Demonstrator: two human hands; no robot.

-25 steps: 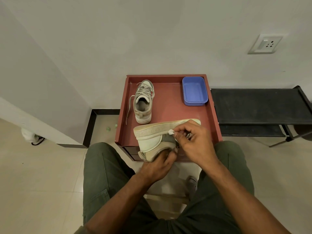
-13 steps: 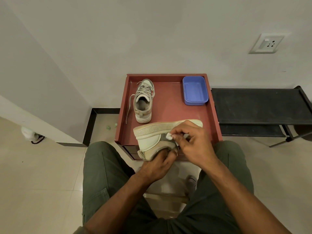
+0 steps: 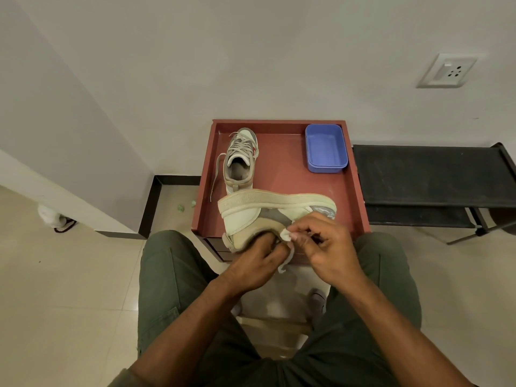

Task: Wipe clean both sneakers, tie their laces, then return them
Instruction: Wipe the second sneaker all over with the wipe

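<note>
A white and grey sneaker point(image 3: 262, 216) lies tipped on its side above the front edge of the red tray table point(image 3: 287, 180), sole facing away. My left hand point(image 3: 255, 259) grips it from below at the collar. My right hand point(image 3: 324, 244) pinches a small white wipe point(image 3: 286, 235) against the sneaker's side near the opening; a strip of the wipe hangs down. The second sneaker point(image 3: 240, 160) stands upright at the tray's back left, its laces loose and one trailing toward me.
A blue plastic tub point(image 3: 326, 148) sits at the tray's back right. A black shoe rack point(image 3: 430, 174) stands to the right against the wall. My knees flank the tray's front. Small green scraps point(image 3: 181, 207) lie on the floor to the left.
My right hand has drawn the wipe down the sneaker's side, from near the sole edge to the collar. The sneaker has tilted, showing more of its toe.
</note>
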